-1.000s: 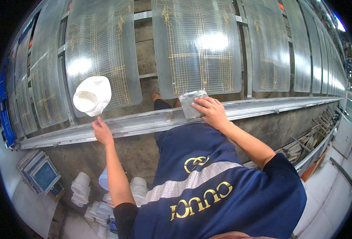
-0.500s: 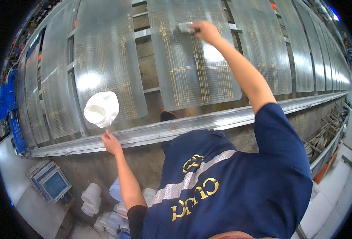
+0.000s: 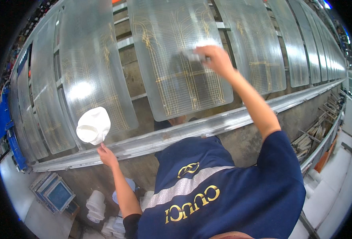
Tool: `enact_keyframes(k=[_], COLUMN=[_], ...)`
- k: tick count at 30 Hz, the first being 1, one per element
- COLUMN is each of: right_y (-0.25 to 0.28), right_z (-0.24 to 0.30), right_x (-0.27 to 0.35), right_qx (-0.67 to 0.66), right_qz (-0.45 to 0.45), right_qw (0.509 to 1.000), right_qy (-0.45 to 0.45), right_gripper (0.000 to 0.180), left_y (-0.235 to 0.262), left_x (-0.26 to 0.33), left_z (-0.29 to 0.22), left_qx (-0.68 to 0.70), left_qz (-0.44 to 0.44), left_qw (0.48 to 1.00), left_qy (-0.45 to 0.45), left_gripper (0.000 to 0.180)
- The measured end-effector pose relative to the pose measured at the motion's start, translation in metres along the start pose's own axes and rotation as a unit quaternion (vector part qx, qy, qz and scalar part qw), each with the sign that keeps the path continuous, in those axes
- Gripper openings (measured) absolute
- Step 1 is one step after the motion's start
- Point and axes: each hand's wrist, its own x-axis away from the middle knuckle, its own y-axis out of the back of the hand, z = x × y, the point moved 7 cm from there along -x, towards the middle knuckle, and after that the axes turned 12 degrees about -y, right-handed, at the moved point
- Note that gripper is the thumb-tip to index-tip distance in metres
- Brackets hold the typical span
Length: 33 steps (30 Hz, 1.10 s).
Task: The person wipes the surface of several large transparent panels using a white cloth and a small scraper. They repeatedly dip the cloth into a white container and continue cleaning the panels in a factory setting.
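Note:
My left hand point(image 3: 107, 156) holds a white cup point(image 3: 93, 126) up by its lower edge, tilted, just above a long metal rail point(image 3: 223, 123). Stretched out ahead, my right hand point(image 3: 216, 59) presses a small pale cloth point(image 3: 191, 55) flat against the upper middle of a clear glass panel point(image 3: 172, 93) printed with fine gold lines. The panel leans on the rail directly in front of me. My navy shirt fills the lower middle of the view.
More gold-lined glass panels point(image 3: 92, 79) stand side by side along the rail, both left and right point(image 3: 259, 51). Blue crates point(image 3: 2, 115) sit far left. Blue-framed trays point(image 3: 58, 195) and stacked white containers point(image 3: 96, 201) lie on the floor. Scrap strips point(image 3: 311, 139) line the right.
My right hand with the cloth went from the panel's lower edge up to its top, then came down to the upper middle. The left hand keeps holding the cup in about the same place.

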Motion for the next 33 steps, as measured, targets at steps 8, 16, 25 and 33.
enact_keyframes(k=[8, 16, 25, 33], right_y=[0.01, -0.021, 0.025, -0.067], right_z=[-0.098, -0.028, -0.032, 0.024], right_x=[-0.19, 0.183, 0.226, 0.177], right_qx=[0.08, 0.024, -0.404, -0.768], right_qz=[-0.001, 0.06, 0.007, 0.004], right_qw=[0.991, 0.995, 0.85, 0.512], right_qy=[-0.111, 0.078, -0.338, -0.385], right_gripper=[0.042, 0.067, 0.035, 0.031], left_y=[-0.008, -0.004, -0.01, -0.007], left_x=[-0.013, -0.005, -0.04, -0.057], left_z=[-0.022, -0.004, -0.04, -0.085], left_qx=[0.012, 0.024, 0.293, 0.393], left_qz=[-0.024, -0.002, -0.173, -0.123], left_qw=[0.999, 1.0, 0.929, 0.91], left_qy=[-0.024, 0.011, -0.147, -0.038], left_gripper=[0.055, 0.048, 0.077, 0.045])
